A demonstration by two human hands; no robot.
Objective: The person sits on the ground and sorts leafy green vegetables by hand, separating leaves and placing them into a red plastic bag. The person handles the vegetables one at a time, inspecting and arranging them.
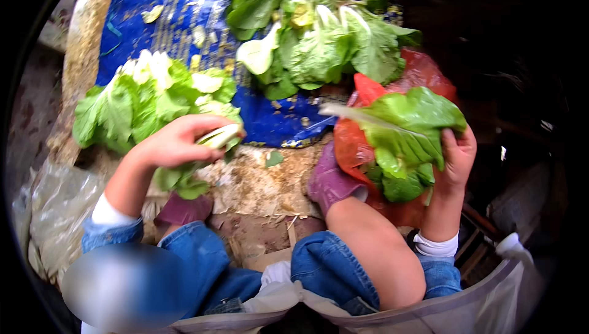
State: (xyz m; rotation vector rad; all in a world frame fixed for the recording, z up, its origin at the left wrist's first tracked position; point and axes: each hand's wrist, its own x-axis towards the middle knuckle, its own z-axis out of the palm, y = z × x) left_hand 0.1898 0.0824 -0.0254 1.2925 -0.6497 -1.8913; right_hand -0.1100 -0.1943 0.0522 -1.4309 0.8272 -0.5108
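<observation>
My left hand (188,140) is closed around the pale stems of a small bunch of leafy greens, whose leaves hang down below the fingers. A pile of leafy greens (138,103) lies just beyond it, pale stem ends pointing away from me. At the right, my right hand (453,156) grips a large green leaf (405,127) by its blade, with the pale stem pointing left. That leaf is above a red plastic bag (352,145), and more dark green leaves show beneath it. Another heap of greens (322,48) rests farther off on the blue woven sheet (276,120).
Leaf scraps lie on the blue sheet and the dirty board (262,177). Purple boots (333,177) stand close below the hands. A clear plastic bag (64,223) is at the left, and a worn pale edge (85,44) borders the sheet. The far right is dark.
</observation>
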